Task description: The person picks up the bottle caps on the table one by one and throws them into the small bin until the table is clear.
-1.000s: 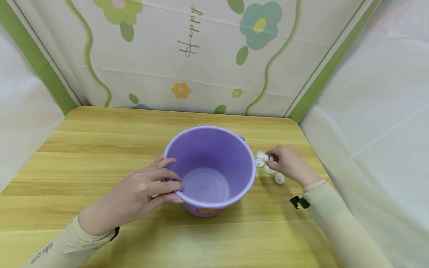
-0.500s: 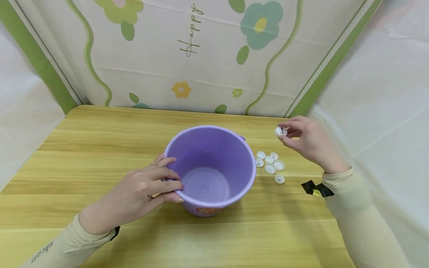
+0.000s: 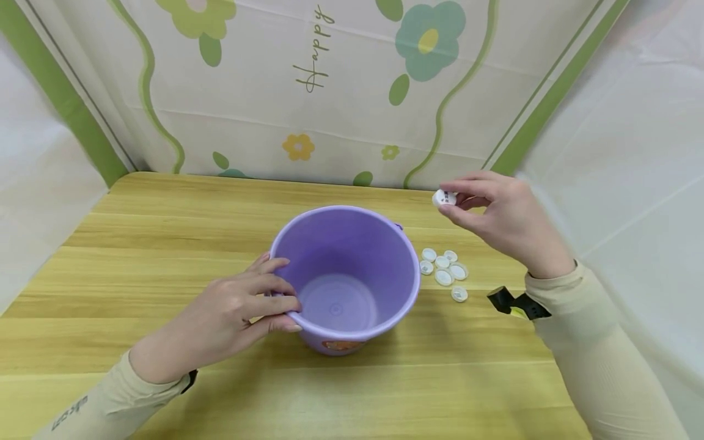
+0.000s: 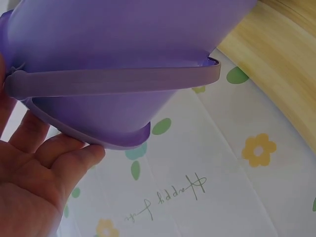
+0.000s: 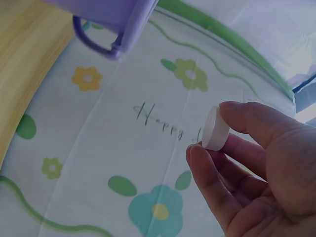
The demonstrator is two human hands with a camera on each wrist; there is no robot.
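Two grips busy. Left grip (image 3: 231, 308) holds the left rim of the purple bucket (image 3: 343, 241), fingers over the edge; bucket stands on the wood-grain tabletop (image 3: 165, 232). Seven loose white caps (image 3: 444, 277) lie just right of it, nearest one set apart from the cluster. Farther back, right grip (image 3: 497, 214) pinches an eighth cap (image 3: 444, 198), dark print on it, above the tabletop. Floral backdrop (image 3: 352, 116) with "Happy" lettering behind.

Round plastic bucket (image 3: 365, 247) is purple with an orange sticker (image 3: 341, 346); small round caps (image 3: 443, 277) are white, the held cap (image 3: 443, 198) black-printed. Wood-grain table (image 3: 165, 244) is streaky yellow-brown; white cloth backdrop (image 3: 352, 116) shows teal, green, orange flowers.
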